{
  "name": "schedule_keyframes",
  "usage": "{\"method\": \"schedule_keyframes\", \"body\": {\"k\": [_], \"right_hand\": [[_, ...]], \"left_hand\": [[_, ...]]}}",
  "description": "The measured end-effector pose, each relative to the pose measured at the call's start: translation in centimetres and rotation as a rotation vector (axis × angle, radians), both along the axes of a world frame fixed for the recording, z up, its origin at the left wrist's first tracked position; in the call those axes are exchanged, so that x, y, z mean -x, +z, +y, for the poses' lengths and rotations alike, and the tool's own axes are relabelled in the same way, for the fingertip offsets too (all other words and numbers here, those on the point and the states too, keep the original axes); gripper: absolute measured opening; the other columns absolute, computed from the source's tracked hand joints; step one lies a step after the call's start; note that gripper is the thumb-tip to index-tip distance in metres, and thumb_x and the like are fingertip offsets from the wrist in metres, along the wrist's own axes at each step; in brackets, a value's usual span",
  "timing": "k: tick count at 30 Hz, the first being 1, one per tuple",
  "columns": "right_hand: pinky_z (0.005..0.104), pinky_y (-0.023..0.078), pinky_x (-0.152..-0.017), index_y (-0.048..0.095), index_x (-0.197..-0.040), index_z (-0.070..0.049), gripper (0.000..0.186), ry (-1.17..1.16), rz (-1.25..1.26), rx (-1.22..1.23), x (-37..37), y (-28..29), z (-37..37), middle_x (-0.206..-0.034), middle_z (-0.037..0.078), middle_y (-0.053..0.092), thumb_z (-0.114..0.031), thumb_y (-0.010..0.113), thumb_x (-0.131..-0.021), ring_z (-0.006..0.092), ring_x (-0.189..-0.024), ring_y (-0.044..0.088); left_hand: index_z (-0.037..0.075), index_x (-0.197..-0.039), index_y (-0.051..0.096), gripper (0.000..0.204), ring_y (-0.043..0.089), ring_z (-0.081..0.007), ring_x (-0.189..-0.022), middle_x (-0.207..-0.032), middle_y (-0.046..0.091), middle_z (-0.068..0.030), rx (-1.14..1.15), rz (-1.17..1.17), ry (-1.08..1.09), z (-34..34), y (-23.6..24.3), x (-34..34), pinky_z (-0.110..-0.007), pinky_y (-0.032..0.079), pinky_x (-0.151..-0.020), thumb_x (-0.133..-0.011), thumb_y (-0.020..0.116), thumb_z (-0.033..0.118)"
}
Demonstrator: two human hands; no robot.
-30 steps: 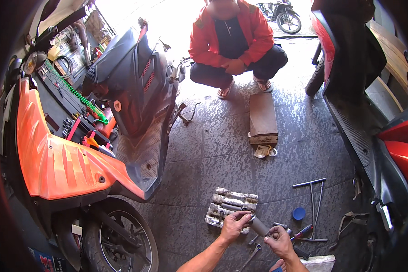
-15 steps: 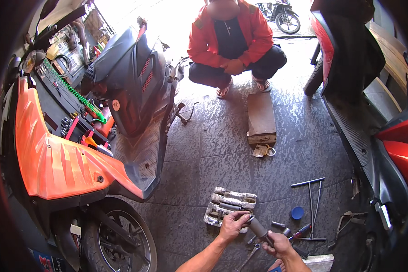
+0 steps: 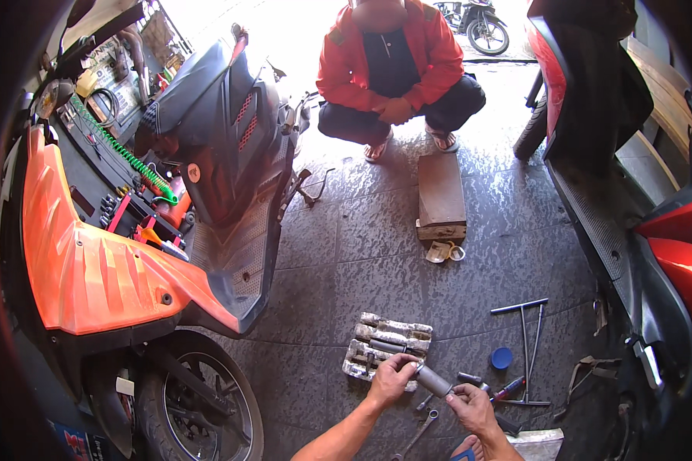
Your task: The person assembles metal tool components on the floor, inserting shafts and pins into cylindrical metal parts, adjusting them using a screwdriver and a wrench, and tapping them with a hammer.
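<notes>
A grey metal tube (image 3: 436, 380) slants between my hands, low in the view. My left hand (image 3: 393, 379) pinches its upper left end with thumb and fingers. At the lower right end, the fingers of my right hand (image 3: 475, 409) close around it. Just beyond my left hand lies a dirty white slotted tray (image 3: 415, 336), with a dark cylinder (image 3: 388, 347) resting in one slot. A combination spanner (image 3: 417, 435) lies on the floor below the tube. Beside my right hand are a screwdriver (image 3: 507, 389) with a red and blue handle and a small dark cylindrical part (image 3: 469, 378).
Right of the tray lie a blue round cap (image 3: 501, 358) and a T-handle wrench (image 3: 524, 338). A wooden box (image 3: 441, 192) stands ahead, near a squatting person (image 3: 392, 69) in a red jacket. An orange scooter (image 3: 100, 269) flanks the left, a red-black one (image 3: 592, 177) the right.
My right hand has loosened from a fuller wrap to a fingertip hold at the tube's lower end, so more of the tube shows. The view has shifted slightly.
</notes>
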State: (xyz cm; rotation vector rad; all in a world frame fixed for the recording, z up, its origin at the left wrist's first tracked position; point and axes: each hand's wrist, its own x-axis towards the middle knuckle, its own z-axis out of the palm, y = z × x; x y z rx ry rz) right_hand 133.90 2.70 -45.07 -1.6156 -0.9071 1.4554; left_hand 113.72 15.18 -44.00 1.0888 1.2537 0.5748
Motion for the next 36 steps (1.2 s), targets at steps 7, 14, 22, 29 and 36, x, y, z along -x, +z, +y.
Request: {"method": "schedule_keyframes", "body": {"k": [7, 14, 22, 29, 36], "right_hand": [[0.0479, 0.056, -0.078, 0.069, -0.103, -0.001, 0.035, 0.288, -0.538, -0.096, -0.9, 4.4, -0.4, -0.083, 0.023, 0.072, -0.032, 0.070, -0.087, 0.0410, -0.084, 0.071], [0.0437, 0.057, -0.076, 0.068, -0.098, 0.001, 0.026, 0.297, -0.525, -0.280, -1.9, 8.7, -0.1, -0.089, 0.022, 0.072, -0.022, 0.073, -0.086, 0.0370, -0.086, 0.072], [0.0490, 0.054, -0.058, 0.070, -0.092, -0.006, 0.030, 0.288, -0.716, -0.320, -2.4, 8.0, -1.5, -0.068, 0.017, 0.069, -0.036, 0.069, -0.089, 0.0399, -0.064, 0.068], [0.0435, 0.054, -0.077, 0.065, -0.111, -0.005, 0.024, 0.309, -0.580, -0.241, -2.2, 7.8, -2.8, -0.112, 0.024, 0.066, -0.015, 0.070, -0.090, 0.0417, -0.098, 0.066], [0.0462, 0.053, -0.070, 0.065, -0.106, -0.007, 0.021, 0.414, -0.651, -0.669, -3.0, 7.3, -3.8, -0.097, 0.021, 0.068, -0.017, 0.071, -0.089, 0.0397, -0.085, 0.067]], "left_hand": [[0.002, -0.125, 0.056, 0.044, 0.057, -0.0366, -0.118, -0.117, 0.063, -0.0206, -0.758, 0.270, -1.004, -3.1, 1.9, -2.5, -0.047, 0.043, -0.101, -0.086, 0.065, 0.021], [0.004, -0.111, 0.057, 0.032, 0.063, -0.0442, -0.082, -0.086, 0.063, -0.0211, -0.567, 0.229, -1.007, -4.5, -0.2, -2.3, -0.052, 0.049, -0.067, -0.099, 0.058, 0.034], [0.004, -0.113, 0.060, 0.033, 0.064, -0.0426, -0.089, -0.093, 0.065, -0.0193, -0.605, 0.095, -0.966, -6.1, -1.5, -2.4, -0.052, 0.050, -0.073, -0.098, 0.059, 0.033], [0.003, -0.108, 0.060, 0.031, 0.064, -0.0438, -0.087, -0.089, 0.066, -0.0222, -0.509, 0.096, -1.109, -6.5, 1.0, -2.3, -0.053, 0.050, -0.074, -0.096, 0.059, 0.032], [-0.001, -0.107, 0.058, 0.040, 0.062, -0.0456, -0.084, -0.084, 0.063, -0.0262, -0.329, -0.029, -1.147, -6.7, 0.4, -1.9, -0.053, 0.046, -0.073, -0.101, 0.054, 0.038]]}}
